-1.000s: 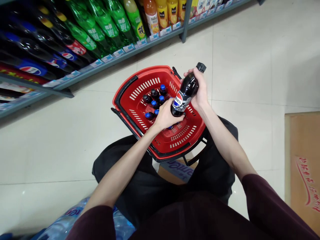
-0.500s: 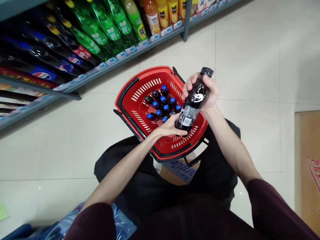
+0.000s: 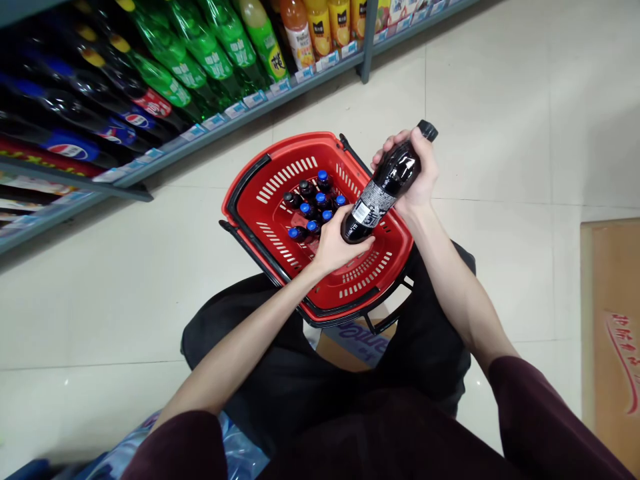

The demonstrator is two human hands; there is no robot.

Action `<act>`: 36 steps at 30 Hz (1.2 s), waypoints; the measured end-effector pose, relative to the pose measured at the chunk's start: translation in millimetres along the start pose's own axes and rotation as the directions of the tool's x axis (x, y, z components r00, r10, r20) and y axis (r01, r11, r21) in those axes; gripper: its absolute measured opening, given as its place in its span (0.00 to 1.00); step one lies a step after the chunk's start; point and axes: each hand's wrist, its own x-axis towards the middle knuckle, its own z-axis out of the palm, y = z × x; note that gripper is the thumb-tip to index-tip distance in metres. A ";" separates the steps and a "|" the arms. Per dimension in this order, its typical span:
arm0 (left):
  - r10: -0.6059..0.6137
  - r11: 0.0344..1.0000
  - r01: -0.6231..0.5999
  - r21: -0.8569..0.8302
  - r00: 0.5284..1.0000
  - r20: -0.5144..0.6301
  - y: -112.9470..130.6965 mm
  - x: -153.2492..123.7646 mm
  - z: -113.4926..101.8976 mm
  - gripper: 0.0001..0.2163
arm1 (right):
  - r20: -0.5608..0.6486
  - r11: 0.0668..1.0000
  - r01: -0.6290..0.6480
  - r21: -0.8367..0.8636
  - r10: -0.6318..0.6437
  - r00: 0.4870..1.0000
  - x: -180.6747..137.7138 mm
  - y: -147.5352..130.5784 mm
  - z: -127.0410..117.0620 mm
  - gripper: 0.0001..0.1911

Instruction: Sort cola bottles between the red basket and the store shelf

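Note:
Both my hands hold one dark cola bottle [image 3: 379, 193] with a black cap and a black-and-white label, tilted over the basket. My left hand [image 3: 336, 241] grips its base, thumb and fingers on either side. Near the neck, my right hand [image 3: 420, 175] is wrapped round the bottle just under the cap. Below them is a red shopping basket [image 3: 245, 190] with a black rim and handles. Several dark bottles [image 3: 311, 211] with blue or black caps stand inside it, some hidden behind my left hand and the held bottle.
A grey shelf [image 3: 210, 127] at the upper left carries several cola, green soda and juice bottles. A cardboard box [image 3: 613, 280] lies on the tiled floor at the right. Another printed box [image 3: 350, 343] is under the basket, between my knees. Blue plastic-wrapped goods [image 3: 243, 443] are at the lower left.
The held bottle has tipped further over, its base moving up and left and its cap up and right. My left hand has risen with the base, covering more bottles in the basket.

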 end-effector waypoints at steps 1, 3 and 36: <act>0.002 1.000 -0.002 0.011 1.000 -0.003 1.1 -1.8 -0.2 0.32 | 0.003 1.000 -0.005 -0.010 0.005 1.000 -1.0 0.8 1.2 0.28; 0.009 1.000 -0.009 0.023 1.000 -0.009 2.5 -4.7 -0.8 0.31 | 0.004 1.000 0.003 -0.020 -0.003 1.000 -2.6 1.7 2.9 0.28; -0.184 0.805 0.321 -0.499 0.935 0.304 6.5 -21.0 12.4 0.26 | 0.160 0.986 -0.168 0.009 0.165 0.973 8.1 5.2 2.4 0.32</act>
